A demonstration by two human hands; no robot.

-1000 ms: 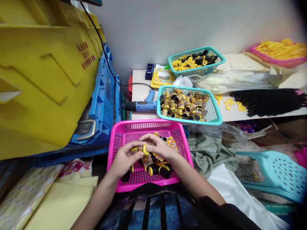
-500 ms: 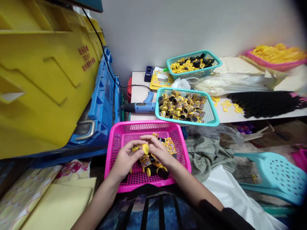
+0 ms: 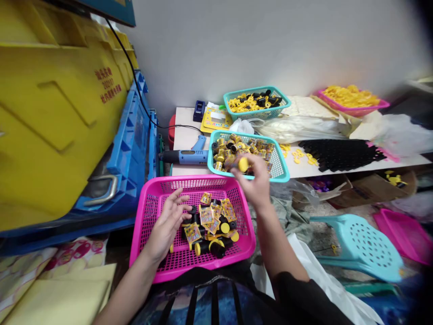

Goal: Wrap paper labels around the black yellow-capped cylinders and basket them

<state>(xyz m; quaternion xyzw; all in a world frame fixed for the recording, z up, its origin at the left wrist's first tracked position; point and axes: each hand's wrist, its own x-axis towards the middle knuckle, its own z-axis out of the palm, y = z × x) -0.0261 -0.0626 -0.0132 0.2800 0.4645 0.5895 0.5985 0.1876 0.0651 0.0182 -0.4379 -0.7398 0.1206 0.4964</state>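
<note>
A pink basket (image 3: 154,212) on my lap holds several black tubes with yellow caps and printed yellow stickers (image 3: 209,219). My left hand (image 3: 167,225) hovers inside it with fingers spread, touching nothing I can name, close to the black tubes. My right hand (image 3: 253,180) is raised over the front rim of a teal basket (image 3: 283,164) and pinches a capped tube (image 3: 241,164) with a yellow end. That teal basket is filled with several finished labelled tubes (image 3: 237,149).
Yellow and blue crates (image 3: 67,126) stack at the left. A blue heat gun (image 3: 186,155) lies on the white shelf. Behind are a second teal basket (image 3: 255,101) of yellow and black parts, a pink tray of yellow rings (image 3: 350,99), black strips (image 3: 341,153) and a teal stool (image 3: 361,246).
My right hand has lifted the assembled tube out of the pink basket and carried it up and right to the teal basket. My left hand let go and opened. The view shifted right.
</note>
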